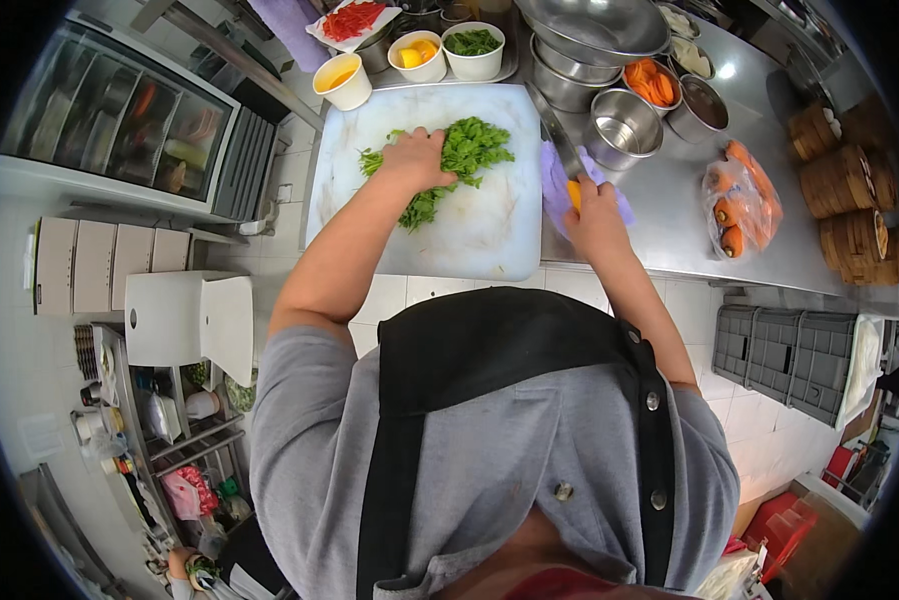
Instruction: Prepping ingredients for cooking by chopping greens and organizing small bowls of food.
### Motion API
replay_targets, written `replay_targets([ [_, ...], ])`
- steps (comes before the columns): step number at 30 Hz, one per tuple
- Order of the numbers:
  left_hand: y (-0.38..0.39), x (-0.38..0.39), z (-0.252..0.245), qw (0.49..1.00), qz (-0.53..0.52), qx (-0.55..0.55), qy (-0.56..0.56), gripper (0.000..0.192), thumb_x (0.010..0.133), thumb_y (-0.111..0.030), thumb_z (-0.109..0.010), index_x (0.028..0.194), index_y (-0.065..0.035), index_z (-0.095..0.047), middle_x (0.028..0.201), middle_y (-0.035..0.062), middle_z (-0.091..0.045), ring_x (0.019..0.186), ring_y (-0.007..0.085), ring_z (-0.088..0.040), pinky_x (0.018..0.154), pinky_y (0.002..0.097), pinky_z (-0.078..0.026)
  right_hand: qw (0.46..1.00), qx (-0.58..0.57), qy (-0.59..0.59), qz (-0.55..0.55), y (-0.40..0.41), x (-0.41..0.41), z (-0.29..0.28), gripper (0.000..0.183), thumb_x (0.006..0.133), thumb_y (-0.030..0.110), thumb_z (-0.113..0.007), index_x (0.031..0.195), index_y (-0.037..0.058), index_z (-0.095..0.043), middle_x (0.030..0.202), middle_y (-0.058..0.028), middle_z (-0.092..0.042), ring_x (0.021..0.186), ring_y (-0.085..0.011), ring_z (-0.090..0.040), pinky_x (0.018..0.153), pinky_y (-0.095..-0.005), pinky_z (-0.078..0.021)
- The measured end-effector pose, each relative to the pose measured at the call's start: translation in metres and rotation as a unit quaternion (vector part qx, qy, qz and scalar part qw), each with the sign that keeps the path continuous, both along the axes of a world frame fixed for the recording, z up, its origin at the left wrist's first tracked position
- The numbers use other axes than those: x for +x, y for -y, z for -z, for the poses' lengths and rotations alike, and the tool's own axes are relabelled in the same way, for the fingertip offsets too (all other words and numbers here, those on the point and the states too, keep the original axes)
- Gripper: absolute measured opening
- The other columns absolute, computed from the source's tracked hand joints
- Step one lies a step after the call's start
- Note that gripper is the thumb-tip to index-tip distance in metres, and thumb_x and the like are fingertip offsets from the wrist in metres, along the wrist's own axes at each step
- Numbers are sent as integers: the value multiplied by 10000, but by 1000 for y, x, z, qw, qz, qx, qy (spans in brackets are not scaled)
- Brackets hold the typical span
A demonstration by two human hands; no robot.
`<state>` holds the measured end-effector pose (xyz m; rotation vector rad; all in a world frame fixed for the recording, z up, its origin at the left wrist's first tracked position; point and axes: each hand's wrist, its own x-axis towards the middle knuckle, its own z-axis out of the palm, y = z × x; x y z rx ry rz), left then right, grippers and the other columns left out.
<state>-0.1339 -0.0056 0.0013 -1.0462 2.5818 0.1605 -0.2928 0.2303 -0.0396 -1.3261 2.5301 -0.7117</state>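
Note:
Leafy green herbs (475,150) lie in a loose heap on a white plastic cutting board (494,232). My left hand (418,161) rests on them from above, its fingers over the stems and leaves. To the right of the board, my right hand (598,217) is closed on the yellow handle of a kitchen knife (558,135). The blade points away from me, over a purple cloth (554,180) on the steel counter. Whether the blade touches the cloth or the board's edge, I cannot tell.
Behind the board stand tubs of chopped greens (473,43) and yellow pieces (417,56), plus an orange-filled cup (343,81). Steel pots (624,127), sliced carrots (650,82), a plastic bag of carrots (742,199) and bamboo steamers (836,184) occupy the steel counter (667,225) at right.

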Motion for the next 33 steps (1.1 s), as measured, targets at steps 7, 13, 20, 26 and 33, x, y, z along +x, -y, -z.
replay_targets([
  [7,-4,4,-14,999,-1,-29,26,1267,520,-648,-762,1461,-63,-147,1449,183,-297,1325,391,-302,1049,660,-135,987,-55,150,21,-24,18,-31,454,836,116,-538,1263,0,-437,1105,-248,-481,967,-417,-529,861,-408,-442],
  [13,0,-12,-33,999,27,-27,-36,1412,452,-715,-752,1450,32,-89,1474,223,-252,1405,396,-71,1032,682,37,989,-114,72,-62,-14,33,-27,442,842,90,-512,1260,-11,-412,1074,-283,-503,914,-437,-551,801,-455,-466],
  [20,3,-31,-5,998,41,44,-10,1233,521,-614,-782,1428,1,-215,1393,179,-380,1294,365,-350,1071,553,-219,997,11,41,-71,13,59,-32,487,857,98,-456,1321,20,-332,1064,-335,-501,891,-466,-562,805,-498,-465],
  [26,-15,-30,15,997,38,-11,-64,665,748,-435,-709,1262,-101,-451,1251,128,-475,1185,315,-450,965,484,-349,991,93,17,-93,28,61,-38,574,861,120,-410,1406,36,-249,1062,-369,-498,866,-464,-581,793,-506,-467],
  [33,-24,-20,-2,997,67,27,-16,715,778,-459,-661,1326,-83,-396,1318,141,-414,1239,329,-377,985,482,-316,976,153,-12,-152,47,48,-77,591,874,126,-459,1427,70,-260,737,-253,-612,681,-393,-597,675,-484,-471],
])
